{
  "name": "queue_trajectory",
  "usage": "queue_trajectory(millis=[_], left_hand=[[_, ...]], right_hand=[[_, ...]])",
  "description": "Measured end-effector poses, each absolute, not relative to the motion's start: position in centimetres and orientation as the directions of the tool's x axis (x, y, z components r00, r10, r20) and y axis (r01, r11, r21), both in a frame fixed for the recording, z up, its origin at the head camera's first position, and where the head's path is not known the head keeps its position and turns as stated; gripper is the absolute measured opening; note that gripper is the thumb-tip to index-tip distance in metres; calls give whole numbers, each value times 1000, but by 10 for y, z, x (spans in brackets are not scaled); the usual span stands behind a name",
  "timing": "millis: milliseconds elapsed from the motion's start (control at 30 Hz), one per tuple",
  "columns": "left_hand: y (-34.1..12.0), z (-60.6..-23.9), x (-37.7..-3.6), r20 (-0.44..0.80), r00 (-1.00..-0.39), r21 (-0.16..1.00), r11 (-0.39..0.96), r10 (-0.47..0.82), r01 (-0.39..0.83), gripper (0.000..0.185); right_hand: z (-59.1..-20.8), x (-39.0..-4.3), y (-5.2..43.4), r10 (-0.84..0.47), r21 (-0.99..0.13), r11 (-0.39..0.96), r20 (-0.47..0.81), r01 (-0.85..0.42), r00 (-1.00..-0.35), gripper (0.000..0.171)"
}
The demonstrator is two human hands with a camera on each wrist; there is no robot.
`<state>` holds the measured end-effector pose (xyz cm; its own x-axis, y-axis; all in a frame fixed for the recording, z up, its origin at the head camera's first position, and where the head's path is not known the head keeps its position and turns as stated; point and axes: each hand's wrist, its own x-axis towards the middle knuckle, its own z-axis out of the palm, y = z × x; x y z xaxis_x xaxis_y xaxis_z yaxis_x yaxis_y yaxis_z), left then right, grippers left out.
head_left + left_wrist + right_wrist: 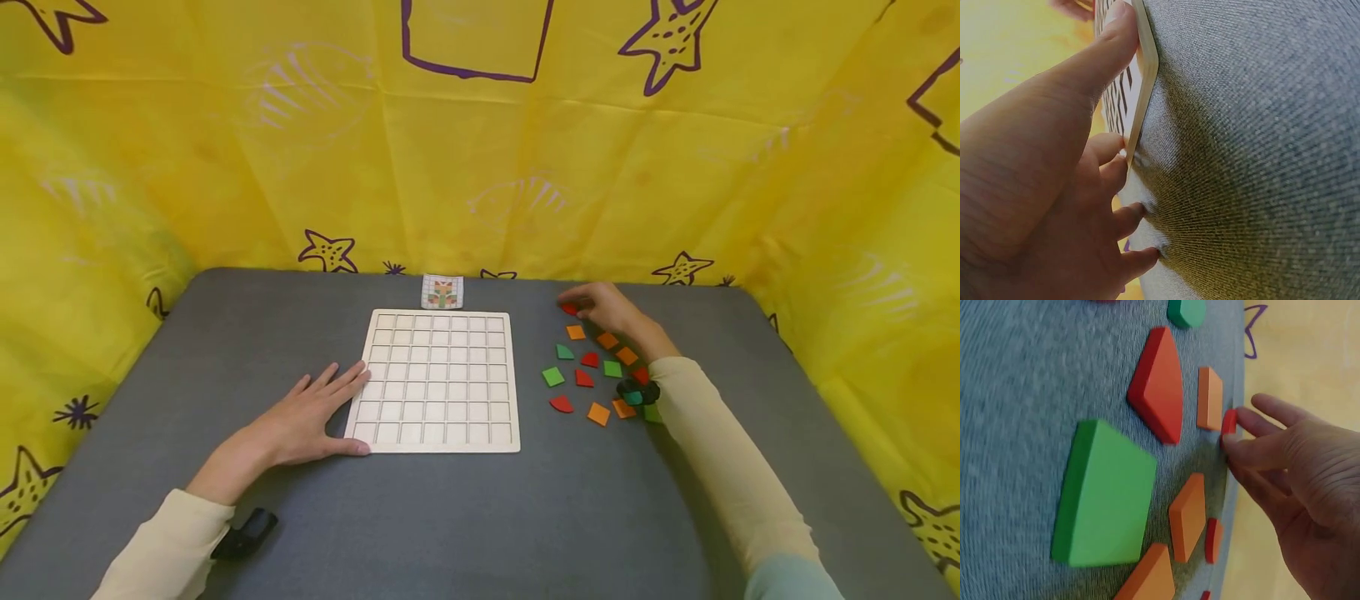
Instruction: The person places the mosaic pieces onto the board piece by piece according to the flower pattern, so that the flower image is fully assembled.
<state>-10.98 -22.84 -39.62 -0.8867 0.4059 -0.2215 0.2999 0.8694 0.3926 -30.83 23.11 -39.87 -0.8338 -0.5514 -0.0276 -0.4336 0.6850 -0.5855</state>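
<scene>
My left hand (300, 423) rests spread at the left side of a pale wooden grid board (441, 379). Its thumb lies on the near left corner and its fingertips reach the left edge; in the left wrist view the outer fingers touch the table. At the far right, my right hand (609, 312) pinches a red quarter-circle tile (1229, 422) between thumb and fingers, low over the table. Close by lie an orange square tile (575, 332), a green square tile (1107, 497) and a red quarter-circle tile (1159, 387).
A small card (442, 292) with a coloured pattern on a grid lies behind the board. Several more red, orange and green tiles are scattered right of the board, some under my right forearm (720, 450). A yellow printed cloth (465, 158) hangs behind the grey table (450, 525).
</scene>
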Motion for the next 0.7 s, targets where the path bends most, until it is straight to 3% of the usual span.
queue_trajectory(millis=[167, 700], left_hand=[[-228, -397, -110, -226, -888, 393, 872, 400, 293, 111], [-226, -398, -110, -239, -890, 402, 873, 389, 274, 111]], right_hand=[[-397, -307, 228, -553, -525, 719, -36, -455, -832, 38], [-387, -305, 226, -525, -503, 755, -82, -420, -847, 31]])
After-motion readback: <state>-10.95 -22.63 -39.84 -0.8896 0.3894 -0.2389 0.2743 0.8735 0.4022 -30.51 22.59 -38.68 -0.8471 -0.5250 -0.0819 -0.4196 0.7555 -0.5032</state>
